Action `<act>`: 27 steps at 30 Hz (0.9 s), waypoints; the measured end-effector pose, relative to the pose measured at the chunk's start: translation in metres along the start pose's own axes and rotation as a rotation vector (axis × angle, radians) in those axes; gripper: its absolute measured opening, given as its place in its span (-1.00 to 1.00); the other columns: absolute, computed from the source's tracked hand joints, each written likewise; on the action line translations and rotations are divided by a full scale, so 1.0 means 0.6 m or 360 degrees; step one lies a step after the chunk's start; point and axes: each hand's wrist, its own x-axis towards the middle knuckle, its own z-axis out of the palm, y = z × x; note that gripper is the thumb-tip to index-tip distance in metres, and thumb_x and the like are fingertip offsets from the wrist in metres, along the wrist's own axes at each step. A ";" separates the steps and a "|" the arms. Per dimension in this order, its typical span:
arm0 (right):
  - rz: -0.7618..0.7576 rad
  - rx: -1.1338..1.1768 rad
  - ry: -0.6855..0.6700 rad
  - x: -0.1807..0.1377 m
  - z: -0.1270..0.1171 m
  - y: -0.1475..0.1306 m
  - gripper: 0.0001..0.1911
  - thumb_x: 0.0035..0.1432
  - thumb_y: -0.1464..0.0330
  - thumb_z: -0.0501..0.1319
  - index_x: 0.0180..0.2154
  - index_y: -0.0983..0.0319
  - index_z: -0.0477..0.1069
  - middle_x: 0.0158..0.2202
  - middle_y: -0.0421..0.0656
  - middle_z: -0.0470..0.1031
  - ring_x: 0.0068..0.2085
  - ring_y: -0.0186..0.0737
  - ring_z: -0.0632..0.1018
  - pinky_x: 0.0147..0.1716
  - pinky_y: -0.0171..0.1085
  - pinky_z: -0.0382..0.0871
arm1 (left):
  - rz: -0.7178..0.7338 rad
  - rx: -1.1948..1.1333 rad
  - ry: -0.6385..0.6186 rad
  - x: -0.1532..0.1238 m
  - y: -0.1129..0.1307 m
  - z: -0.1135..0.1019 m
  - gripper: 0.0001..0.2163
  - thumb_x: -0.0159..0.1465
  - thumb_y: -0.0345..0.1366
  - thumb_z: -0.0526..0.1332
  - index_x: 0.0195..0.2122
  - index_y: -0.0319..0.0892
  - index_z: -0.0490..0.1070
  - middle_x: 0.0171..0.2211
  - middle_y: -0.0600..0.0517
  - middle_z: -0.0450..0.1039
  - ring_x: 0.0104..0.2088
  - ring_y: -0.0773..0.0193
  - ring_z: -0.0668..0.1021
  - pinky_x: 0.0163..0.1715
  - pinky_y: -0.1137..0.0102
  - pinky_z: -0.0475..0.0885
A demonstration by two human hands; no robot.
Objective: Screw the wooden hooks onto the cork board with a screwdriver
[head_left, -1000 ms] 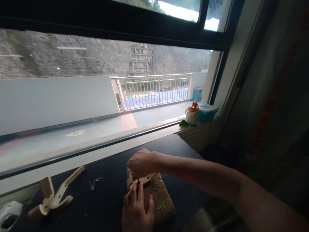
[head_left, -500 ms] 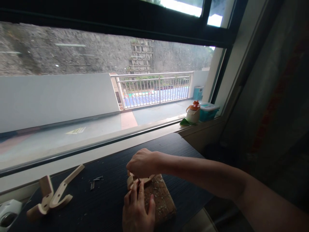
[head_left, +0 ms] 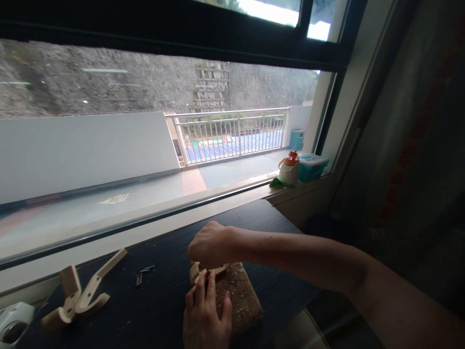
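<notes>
On a rough wooden block [head_left: 242, 298] lies a pale wooden hook [head_left: 195, 275], its curved end pointing left. My left hand [head_left: 208, 315] holds the hook down with outstretched fingertips, the thumb spread apart over the block. My right hand [head_left: 210, 246] is closed in a fist right above the hook, knuckles up, the arm reaching in from the right. Whatever the fist grips is hidden beneath it; a small dark bit shows by the left fingertips, too small to name.
More pale wooden hook pieces [head_left: 74, 295] with holes lie at the left of the dark table [head_left: 156, 315]. Several screws [head_left: 143, 274] lie between. A white object [head_left: 14, 322] sits at the left edge. An orange-topped bottle [head_left: 289, 169] and teal box [head_left: 312, 167] stand on the windowsill.
The view has shifted very slightly. My right fist sits marginally further left and has turned a little; my left hand keeps its place on the hook.
</notes>
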 end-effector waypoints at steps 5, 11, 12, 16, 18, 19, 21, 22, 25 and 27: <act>-0.0069 0.0018 -0.0012 0.008 0.010 0.000 -0.84 0.05 0.50 0.12 -0.34 0.28 0.47 -0.28 -0.08 0.56 -0.20 -0.15 0.56 -0.36 -0.28 0.42 | 0.0020 -0.0020 -0.0018 -0.002 -0.004 0.002 -0.58 0.22 -0.20 0.12 0.08 -0.24 0.33 0.07 -0.15 0.34 -0.03 0.05 0.39 -0.14 0.20 0.42; 0.0117 0.0152 0.0107 0.018 0.036 0.026 -0.74 0.11 0.27 0.10 -0.25 0.24 0.48 -0.24 -0.02 0.56 -0.15 -0.07 0.56 -0.31 -0.21 0.44 | -0.0039 -0.0055 -0.0033 0.001 0.001 0.001 -0.57 0.21 -0.20 0.12 0.10 -0.19 0.30 0.09 -0.10 0.33 -0.03 0.06 0.39 -0.15 0.21 0.42; 0.0157 0.0165 0.0120 0.017 0.038 0.028 -0.72 0.13 0.24 0.08 -0.24 0.24 0.48 -0.23 -0.01 0.56 -0.14 -0.06 0.56 -0.31 -0.20 0.44 | -0.0031 -0.0048 -0.0023 0.003 0.003 0.000 -0.57 0.21 -0.21 0.12 0.10 -0.21 0.30 0.08 -0.12 0.33 -0.04 0.06 0.39 -0.16 0.21 0.42; 0.0225 0.0133 0.0121 0.008 0.034 0.024 -0.68 0.15 0.21 0.05 -0.24 0.25 0.48 -0.22 0.02 0.56 -0.14 -0.06 0.56 -0.29 -0.18 0.45 | 0.0061 -0.0020 0.0077 0.003 0.006 -0.010 -0.59 0.21 -0.24 0.13 0.07 -0.30 0.30 0.05 -0.19 0.34 -0.05 0.05 0.40 -0.18 0.21 0.43; 0.0242 0.0114 0.0111 0.003 0.026 0.017 -0.69 0.12 0.21 0.10 -0.22 0.26 0.47 -0.22 0.02 0.56 -0.16 -0.06 0.56 -0.29 -0.18 0.44 | 0.0120 -0.0091 0.0171 -0.002 -0.004 -0.018 -0.62 0.20 -0.27 0.15 0.04 -0.28 0.31 0.04 -0.19 0.34 -0.04 0.06 0.41 -0.15 0.23 0.43; 0.0228 0.0099 0.0105 0.001 0.023 0.012 -0.69 0.10 0.22 0.12 -0.19 0.26 0.46 -0.23 0.01 0.56 -0.16 -0.07 0.56 -0.29 -0.18 0.44 | 0.0122 -0.0161 0.0231 -0.004 -0.012 -0.024 -0.65 0.19 -0.28 0.17 0.00 -0.23 0.33 0.02 -0.17 0.35 -0.05 0.09 0.42 -0.14 0.24 0.42; 0.0132 0.0048 0.0081 -0.001 0.017 0.004 -0.70 0.10 0.25 0.15 -0.15 0.24 0.43 -0.23 -0.04 0.56 -0.18 -0.09 0.56 -0.30 -0.18 0.43 | -0.0030 -0.0346 0.0376 -0.005 -0.033 -0.035 -0.74 0.17 -0.26 0.19 -0.11 -0.16 0.37 -0.11 -0.10 0.40 -0.14 0.15 0.47 -0.16 0.25 0.42; 0.0068 0.0017 0.0059 0.000 0.014 0.000 -0.72 0.10 0.29 0.14 -0.15 0.23 0.43 -0.23 -0.07 0.56 -0.18 -0.10 0.56 -0.32 -0.20 0.43 | -0.0191 -0.0461 0.0452 -0.001 -0.044 -0.041 -0.75 0.16 -0.22 0.20 -0.15 -0.16 0.36 -0.17 -0.08 0.41 -0.18 0.15 0.48 -0.20 0.24 0.43; -0.0076 -0.0047 -0.0027 0.009 0.013 -0.008 -0.82 0.09 0.42 0.14 -0.25 0.25 0.46 -0.25 -0.10 0.56 -0.21 -0.13 0.56 -0.37 -0.25 0.40 | -0.0819 -0.0867 0.0310 0.022 -0.069 -0.049 -0.55 0.06 0.01 0.23 -0.11 -0.18 0.33 -0.15 -0.08 0.41 -0.19 0.10 0.50 -0.24 0.18 0.46; -0.0122 -0.0052 -0.0060 0.020 0.014 -0.010 -0.86 0.06 0.45 0.16 -0.31 0.27 0.47 -0.28 -0.11 0.56 -0.23 -0.15 0.56 -0.41 -0.28 0.39 | -0.0959 -0.1207 -0.0003 0.040 -0.078 -0.043 -0.49 0.01 0.05 0.24 -0.11 -0.18 0.34 -0.17 -0.07 0.46 -0.16 0.07 0.52 -0.20 0.16 0.46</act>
